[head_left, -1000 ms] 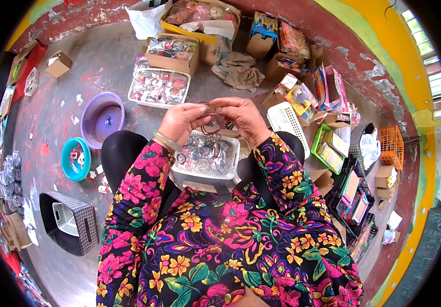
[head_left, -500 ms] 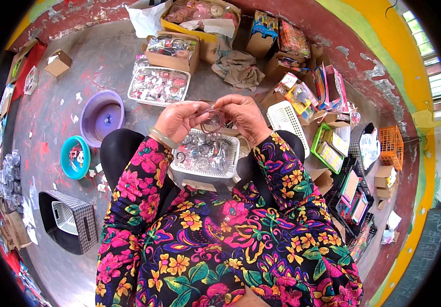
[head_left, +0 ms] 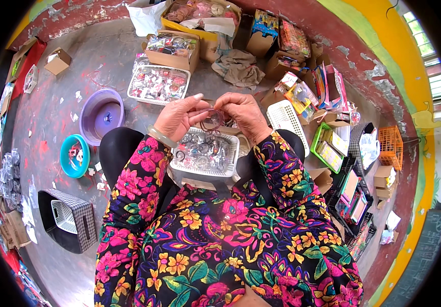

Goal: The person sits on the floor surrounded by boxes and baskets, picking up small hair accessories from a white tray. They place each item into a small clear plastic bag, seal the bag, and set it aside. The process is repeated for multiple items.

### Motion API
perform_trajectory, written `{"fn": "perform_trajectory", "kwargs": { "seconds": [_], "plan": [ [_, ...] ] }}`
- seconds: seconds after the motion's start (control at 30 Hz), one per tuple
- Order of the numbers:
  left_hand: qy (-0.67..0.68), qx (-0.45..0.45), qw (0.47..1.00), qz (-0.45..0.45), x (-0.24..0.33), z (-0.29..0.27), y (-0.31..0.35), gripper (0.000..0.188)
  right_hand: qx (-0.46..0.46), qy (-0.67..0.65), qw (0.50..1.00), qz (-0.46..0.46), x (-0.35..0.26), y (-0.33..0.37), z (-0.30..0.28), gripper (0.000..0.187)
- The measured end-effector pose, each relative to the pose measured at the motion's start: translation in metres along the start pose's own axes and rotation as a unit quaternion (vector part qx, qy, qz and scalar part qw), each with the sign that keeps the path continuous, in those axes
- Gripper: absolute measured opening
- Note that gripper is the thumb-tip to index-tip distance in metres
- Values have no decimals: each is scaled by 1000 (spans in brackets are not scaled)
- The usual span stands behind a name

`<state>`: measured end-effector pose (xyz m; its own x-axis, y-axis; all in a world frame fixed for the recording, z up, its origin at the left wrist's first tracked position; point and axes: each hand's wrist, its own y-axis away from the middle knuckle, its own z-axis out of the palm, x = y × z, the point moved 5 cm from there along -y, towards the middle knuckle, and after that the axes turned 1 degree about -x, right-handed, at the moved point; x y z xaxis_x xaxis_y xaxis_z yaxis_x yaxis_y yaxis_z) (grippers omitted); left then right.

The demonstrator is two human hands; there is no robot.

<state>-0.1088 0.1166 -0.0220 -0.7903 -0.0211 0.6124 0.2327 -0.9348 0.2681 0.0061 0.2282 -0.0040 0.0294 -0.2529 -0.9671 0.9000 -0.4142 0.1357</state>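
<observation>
Thin purplish-brown hair ties (head_left: 211, 122), looped together, hang between my two hands above a white basket. My right hand (head_left: 245, 115) pinches their upper edge between thumb and fingers. On the other side, my left hand (head_left: 176, 118) has its fingers at the loops, its thumb lifted away from them; a pale bangle circles that wrist. How many loops there are I cannot tell. The white plastic basket (head_left: 180, 171) stands between my knees, holding small clear packets (head_left: 205, 151) with dark rings and other little pieces inside.
Ahead stands another white basket (head_left: 132, 95) of packets, with filled cardboard boxes (head_left: 179, 62) behind. To the left are a purple basin (head_left: 88, 113), a teal basin (head_left: 67, 169) and a checked bin (head_left: 86, 230). A white crate (head_left: 281, 113) and a green basket (head_left: 334, 165) stand right.
My left thumb has lifted off the hair ties and its fingers have spread a little. My right hand keeps its pinch in nearly the same place.
</observation>
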Motion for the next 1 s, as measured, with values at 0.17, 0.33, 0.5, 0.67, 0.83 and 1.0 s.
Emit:
{"fn": "perform_trajectory", "kwargs": {
  "seconds": [0.17,0.33,0.5,0.67,0.83,1.0],
  "plan": [
    [-45,-8,999,-8,-2,-1,-2,19,-12,27,999,-24,-3,1,1,16],
    [-47,-20,999,-5,-3,-1,-1,19,-13,37,999,-30,-8,1,3,17],
    [-51,-21,998,9,-4,-4,-3,20,-12,34,999,-40,-9,1,3,17],
    [-72,2,997,34,-5,-10,-7,20,-10,38,999,-15,-2,-2,-3,14],
    [-157,49,981,100,0,-8,-5,18,88,-40,995,5,-7,-4,-8,15],
    [-195,39,970,137,0,-5,-6,17,40,20,999,25,-2,-8,-2,23]
  ]
}}
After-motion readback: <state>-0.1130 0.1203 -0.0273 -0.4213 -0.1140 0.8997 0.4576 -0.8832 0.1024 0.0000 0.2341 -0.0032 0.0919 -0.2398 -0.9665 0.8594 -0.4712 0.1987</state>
